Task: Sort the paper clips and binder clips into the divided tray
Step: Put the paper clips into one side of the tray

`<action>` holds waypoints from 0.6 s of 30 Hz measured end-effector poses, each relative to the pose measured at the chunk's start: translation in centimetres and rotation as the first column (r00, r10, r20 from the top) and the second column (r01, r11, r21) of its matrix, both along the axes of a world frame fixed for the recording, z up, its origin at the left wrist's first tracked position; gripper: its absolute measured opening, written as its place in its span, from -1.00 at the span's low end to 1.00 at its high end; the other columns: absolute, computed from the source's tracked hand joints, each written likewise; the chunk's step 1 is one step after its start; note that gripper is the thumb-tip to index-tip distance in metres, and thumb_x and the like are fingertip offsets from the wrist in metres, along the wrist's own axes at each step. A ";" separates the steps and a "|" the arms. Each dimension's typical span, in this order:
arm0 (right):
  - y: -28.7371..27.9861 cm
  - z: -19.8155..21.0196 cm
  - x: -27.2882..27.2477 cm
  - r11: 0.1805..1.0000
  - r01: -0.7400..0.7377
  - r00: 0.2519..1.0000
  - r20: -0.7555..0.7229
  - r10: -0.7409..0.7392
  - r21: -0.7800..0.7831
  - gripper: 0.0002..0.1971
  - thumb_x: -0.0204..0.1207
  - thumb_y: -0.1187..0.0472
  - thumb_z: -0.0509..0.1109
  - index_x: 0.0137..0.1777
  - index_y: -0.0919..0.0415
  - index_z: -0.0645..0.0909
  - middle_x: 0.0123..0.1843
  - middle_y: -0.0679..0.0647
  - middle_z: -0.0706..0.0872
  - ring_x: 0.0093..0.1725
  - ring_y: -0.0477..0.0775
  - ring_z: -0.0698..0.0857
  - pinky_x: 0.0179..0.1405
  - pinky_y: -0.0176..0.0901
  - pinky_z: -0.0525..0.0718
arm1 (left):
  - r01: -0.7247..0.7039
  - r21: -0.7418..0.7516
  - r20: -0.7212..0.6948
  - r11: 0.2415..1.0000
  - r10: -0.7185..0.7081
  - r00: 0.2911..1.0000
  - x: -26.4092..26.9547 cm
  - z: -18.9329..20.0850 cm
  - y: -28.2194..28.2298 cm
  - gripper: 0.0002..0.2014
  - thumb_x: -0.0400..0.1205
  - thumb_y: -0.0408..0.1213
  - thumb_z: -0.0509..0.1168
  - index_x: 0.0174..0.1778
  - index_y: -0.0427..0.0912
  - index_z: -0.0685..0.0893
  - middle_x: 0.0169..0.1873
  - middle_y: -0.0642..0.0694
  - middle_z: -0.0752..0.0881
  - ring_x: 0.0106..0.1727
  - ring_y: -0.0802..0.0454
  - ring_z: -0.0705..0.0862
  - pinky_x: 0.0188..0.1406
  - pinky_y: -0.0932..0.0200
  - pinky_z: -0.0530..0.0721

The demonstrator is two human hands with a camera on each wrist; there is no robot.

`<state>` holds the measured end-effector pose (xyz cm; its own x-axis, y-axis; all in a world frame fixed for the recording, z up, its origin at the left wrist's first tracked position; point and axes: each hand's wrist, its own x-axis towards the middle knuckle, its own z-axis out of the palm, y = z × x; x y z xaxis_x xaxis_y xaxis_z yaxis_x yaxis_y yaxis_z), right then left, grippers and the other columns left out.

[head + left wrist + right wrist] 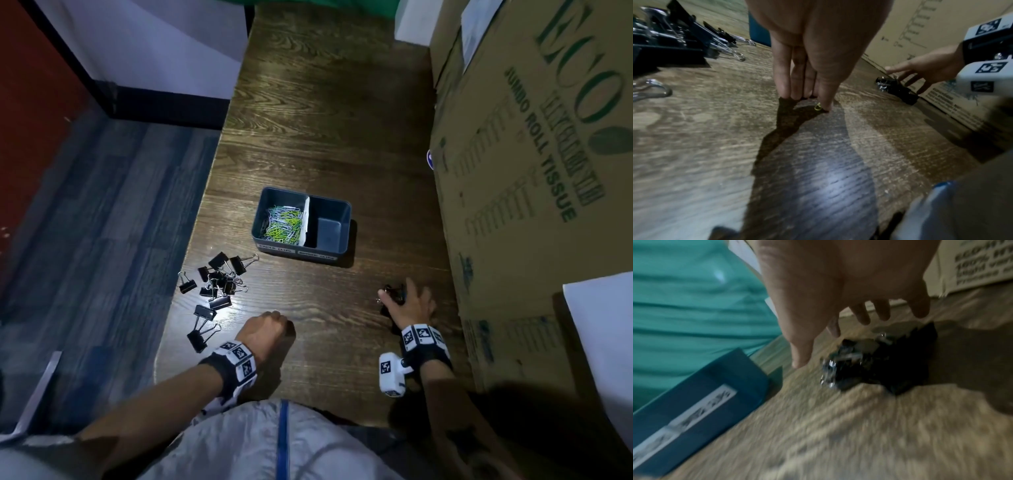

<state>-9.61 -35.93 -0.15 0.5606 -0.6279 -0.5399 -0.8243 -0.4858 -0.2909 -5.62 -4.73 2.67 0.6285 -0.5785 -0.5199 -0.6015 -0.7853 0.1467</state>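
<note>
A: What is nearest to the person?

B: The left hand [813, 53] is at the near part of the wooden table [325, 137]. Its fingers [781, 76] point straight down with the tips on the wood, and a small yellow-green paper clip [817, 107] lies at the thumb tip. If the hand pinches the clip or only touches it, I cannot tell.

A: And the right hand [409, 305]?

B: It is a little farther, on the right, near the cardboard box [534, 171]. Its fingers are spread and relaxed over a small heap of black binder clips [869, 363], and they grip nothing.

A: Where are the other clips?

B: A bigger pile of black binder clips [214, 287] lies on the left of the table, beside the left hand. Farther, in the middle, stands the divided tray [301, 251]. Its left compartment holds many coloured paper clips [284, 224]. Its right compartment shows only its dark floor.
</note>
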 end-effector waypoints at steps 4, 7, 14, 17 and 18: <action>2.9 -0.7 -0.1 0.989 -0.145 0.986 -0.087 0.141 -0.033 -0.06 0.39 -0.47 0.37 0.70 -0.22 0.08 0.77 0.16 -0.08 0.72 0.35 -0.04 0.61 0.50 0.08 | -0.036 0.045 -0.054 0.998 0.039 0.998 -0.1 -0.5 -0.5 -0.79 0.50 -0.13 0.22 -0.17 -0.15 0.70 -0.22 -0.14 0.73 -0.23 -0.17 0.72 -0.33 0.13 0.60; 5.5 -1.2 -0.3 0.962 -0.259 0.962 -0.117 0.248 -0.087 -0.10 0.42 -0.43 0.37 0.69 -0.22 0.09 0.76 0.19 -0.04 0.71 0.33 -0.02 0.59 0.51 0.07 | -0.117 0.028 -0.086 0.993 0.119 0.989 -0.2 -1.1 -0.3 -0.83 0.48 -0.15 0.29 -0.16 -0.11 0.74 -0.24 -0.10 0.74 -0.25 -0.13 0.70 -0.34 0.19 0.52; 11.4 -1.6 -2.1 0.834 -0.521 0.852 -0.053 0.521 -0.181 -0.17 0.46 -0.27 0.44 0.67 -0.08 0.22 0.76 0.26 0.07 0.72 0.32 0.07 0.63 0.42 0.09 | -0.192 0.044 -0.192 0.980 0.197 0.961 0.2 -1.7 -0.3 -0.85 0.48 -0.14 0.35 -0.07 0.03 0.74 -0.15 -0.10 0.76 -0.19 -0.10 0.67 -0.26 0.18 0.51; 12.4 -1.4 -2.9 0.795 -0.571 0.804 0.056 0.592 -0.204 -0.23 0.48 -0.22 0.42 0.66 -0.03 0.28 0.73 0.25 0.17 0.69 0.30 0.19 0.59 0.34 0.27 | -0.172 0.018 -0.177 0.985 0.172 0.969 0.5 -1.3 -0.6 -0.85 0.50 -0.08 0.36 -0.06 0.03 0.73 -0.19 -0.05 0.74 -0.29 -0.01 0.62 -0.29 0.21 0.56; 12.3 -1.2 -3.1 0.796 -0.563 0.799 0.099 0.593 -0.224 -0.25 0.50 -0.23 0.40 0.65 -0.04 0.30 0.72 0.24 0.21 0.68 0.30 0.23 0.56 0.30 0.33 | -0.202 -0.029 -0.154 0.979 0.196 0.968 1.0 -0.8 -0.7 -0.85 0.50 -0.05 0.37 -0.11 -0.01 0.72 -0.22 -0.02 0.73 -0.32 0.03 0.64 -0.33 0.23 0.57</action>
<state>-12.66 -23.64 -1.30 0.9156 -0.2339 -0.3271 -0.3238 -0.9112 -0.2547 -4.58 -5.45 1.85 0.6504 -0.4739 -0.5937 -0.4022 -0.8778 0.2600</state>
